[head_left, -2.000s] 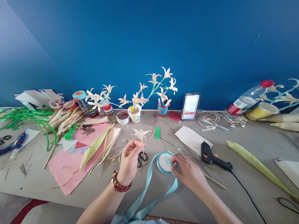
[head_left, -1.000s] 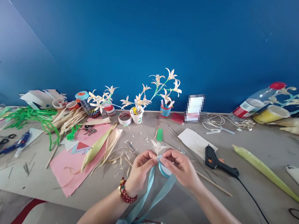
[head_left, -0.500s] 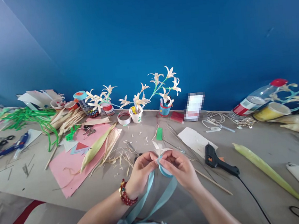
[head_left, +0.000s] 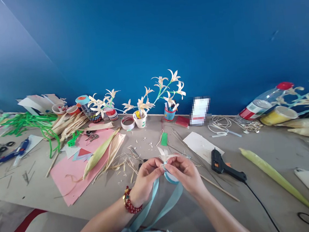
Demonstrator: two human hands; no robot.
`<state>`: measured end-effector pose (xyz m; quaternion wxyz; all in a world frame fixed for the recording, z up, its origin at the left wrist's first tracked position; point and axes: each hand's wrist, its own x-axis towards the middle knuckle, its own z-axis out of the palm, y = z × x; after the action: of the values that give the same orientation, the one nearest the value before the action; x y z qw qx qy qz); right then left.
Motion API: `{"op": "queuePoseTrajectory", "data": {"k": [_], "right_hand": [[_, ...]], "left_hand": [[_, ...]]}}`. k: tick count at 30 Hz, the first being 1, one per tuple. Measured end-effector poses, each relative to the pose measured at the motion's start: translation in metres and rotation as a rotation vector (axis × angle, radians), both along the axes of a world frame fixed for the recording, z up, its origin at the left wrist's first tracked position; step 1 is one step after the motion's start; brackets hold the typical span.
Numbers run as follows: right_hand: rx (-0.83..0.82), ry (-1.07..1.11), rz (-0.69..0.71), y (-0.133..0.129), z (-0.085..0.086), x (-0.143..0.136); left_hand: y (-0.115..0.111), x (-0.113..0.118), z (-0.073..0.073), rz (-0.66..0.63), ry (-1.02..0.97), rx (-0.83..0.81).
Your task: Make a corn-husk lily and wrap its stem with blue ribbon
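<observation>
pale flower [head_left: 163,153], base mostly hidden, is pinched with ribbon [head_left: 172,203] by left fingers [head_left: 155,172] and right fingers [head_left: 173,171].

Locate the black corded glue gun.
In the head view, the glue gun lies right of the right hand, between the white paper sheet and the long pale-green husk.

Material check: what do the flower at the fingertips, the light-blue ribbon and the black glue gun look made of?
Flower: possibly dried husk or paper, matte; thin, pale, pointed petals suggest either.
Ribbon: probably woven fabric with slight sheen; it hangs in soft, flat loops.
Glue gun: likely hard plastic; smooth, dark, rigid-looking body.
</observation>
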<state>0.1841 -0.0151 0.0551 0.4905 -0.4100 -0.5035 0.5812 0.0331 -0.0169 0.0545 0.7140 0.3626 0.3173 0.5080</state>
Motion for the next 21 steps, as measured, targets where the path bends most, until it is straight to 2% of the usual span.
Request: {"op": "queuePoseTrajectory", "data": {"k": [9, 21], "right_hand": [[0.000, -0.018, 0.019, 0.0004, -0.0006, 0.0006], [0.062, -0.052, -0.023, -0.0002, -0.0012, -0.0002]], "left_hand": [[-0.0013, 0.0008, 0.0023, -0.010, -0.023, -0.011], [-0.0023, 0.0011, 0.0037, -0.034, -0.030, -0.023]]}}
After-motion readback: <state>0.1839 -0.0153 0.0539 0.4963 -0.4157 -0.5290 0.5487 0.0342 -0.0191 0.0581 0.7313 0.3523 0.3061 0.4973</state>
